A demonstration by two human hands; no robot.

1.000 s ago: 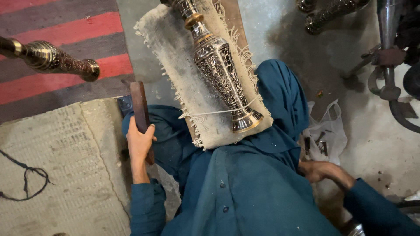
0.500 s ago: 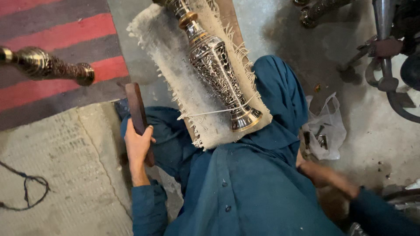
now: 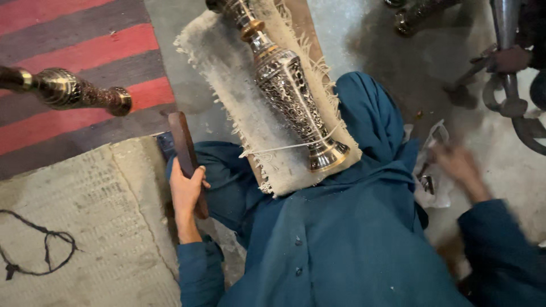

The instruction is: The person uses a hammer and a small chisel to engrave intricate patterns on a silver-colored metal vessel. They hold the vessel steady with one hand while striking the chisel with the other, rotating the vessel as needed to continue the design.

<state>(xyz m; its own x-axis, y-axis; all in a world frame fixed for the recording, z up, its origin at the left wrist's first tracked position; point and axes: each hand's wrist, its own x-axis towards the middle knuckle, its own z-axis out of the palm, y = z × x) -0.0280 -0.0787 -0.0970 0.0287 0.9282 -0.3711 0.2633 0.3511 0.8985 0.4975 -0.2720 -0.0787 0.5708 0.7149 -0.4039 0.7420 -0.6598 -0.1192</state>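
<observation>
An ornate engraved metal vase (image 3: 287, 94) lies on a frayed cream cloth (image 3: 227, 74) over a wooden board that rests on my lap, with a white string across its foot. My left hand (image 3: 186, 190) grips a dark wooden stick (image 3: 183, 149) beside my left knee. My right hand (image 3: 458, 165) is blurred, at the clear plastic bag (image 3: 432, 187) of small metal pieces on the concrete floor to my right. I cannot tell whether it holds anything.
Another engraved brass piece (image 3: 74, 91) lies over the red striped rug at left. A beige mat (image 3: 85, 227) with a loose black cord (image 3: 34, 250) is at lower left. More metal parts and tools, with another person's hand (image 3: 509, 57), sit at top right.
My right hand has moved up from beside my hip to the plastic bag. The left hand still holds the stick in the same place.
</observation>
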